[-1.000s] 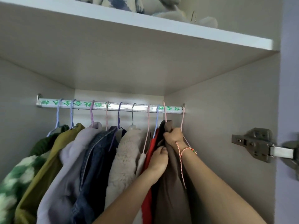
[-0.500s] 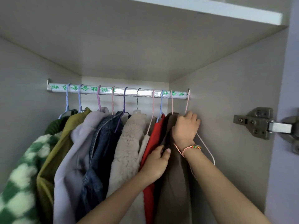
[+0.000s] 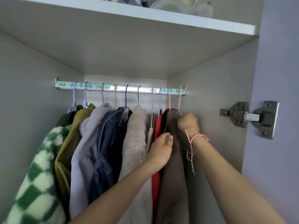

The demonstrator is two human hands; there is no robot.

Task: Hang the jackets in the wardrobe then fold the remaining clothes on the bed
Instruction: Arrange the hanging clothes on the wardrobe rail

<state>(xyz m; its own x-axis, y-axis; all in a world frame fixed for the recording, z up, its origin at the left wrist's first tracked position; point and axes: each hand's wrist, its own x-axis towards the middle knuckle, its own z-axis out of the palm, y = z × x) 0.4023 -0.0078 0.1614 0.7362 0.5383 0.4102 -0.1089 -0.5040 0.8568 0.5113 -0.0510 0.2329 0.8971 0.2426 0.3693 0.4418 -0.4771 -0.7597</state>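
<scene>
Several jackets hang on a metal rail (image 3: 145,90) inside the wardrobe. Rightmost is a brown jacket (image 3: 174,175) on a pink hanger. My left hand (image 3: 161,147) pinches its front edge near the collar. My right hand (image 3: 188,122), with a braided bracelet at the wrist, is curled round the lower wire of an empty pink hanger (image 3: 179,101) hooked at the rail's right end. A red garment (image 3: 156,159) hangs just left of the brown jacket, then a cream fleece jacket (image 3: 135,143).
Further left hang a denim jacket (image 3: 110,143), a lilac hoodie (image 3: 87,143), an olive jacket (image 3: 68,151) and a green checked fleece (image 3: 37,183). A shelf (image 3: 161,18) with soft items runs overhead. The door hinge (image 3: 249,118) sits on the right wall.
My right hand left the brown jacket's collar, went to the empty pink hanger and now closes round its wire. My left hand stayed on the jacket's front edge.
</scene>
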